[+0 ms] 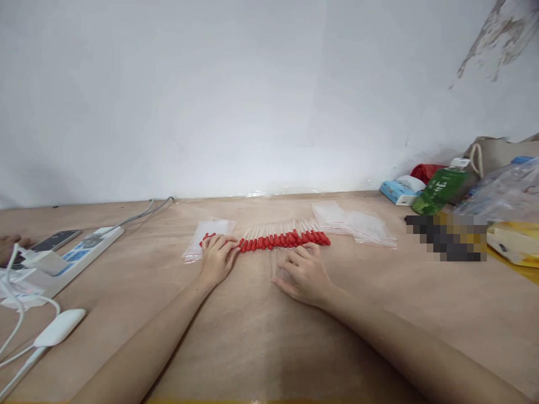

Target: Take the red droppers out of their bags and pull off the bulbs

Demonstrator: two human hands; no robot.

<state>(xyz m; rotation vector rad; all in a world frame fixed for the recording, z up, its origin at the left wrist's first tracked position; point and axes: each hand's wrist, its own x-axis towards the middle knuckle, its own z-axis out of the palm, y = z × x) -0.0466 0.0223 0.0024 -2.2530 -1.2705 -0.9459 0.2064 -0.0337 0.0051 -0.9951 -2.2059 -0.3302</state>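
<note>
Two hands: left hand (217, 261) and right hand (305, 276), both low over the near side of the table (231, 336).
Red-tipped sticks (282, 240): one row, running sideways from the left fingertips to just past the right fingertips.
Stick axis: pale stems point away from the fingers, red ends toward them; stems at either end of the row slant inward.
Left fingers: bent, thumb close to index at the row's left end, seemingly touching the last red tip; firm hold or mere contact, cannot tell.
Right fingers: curled, thumb set apart from index, just short of the row's right half; blurred.
Clear film (273, 265): at the right thumb and fingertips, perhaps a bag; whether gripped, cannot tell.
Nearer hand: left, to the row's left end; right, to its right half.
Left bags (223, 226): under and beyond the left fingers, a few red tips showing there.
Right bags (366, 227): beyond and right of the right fingers.
</note>
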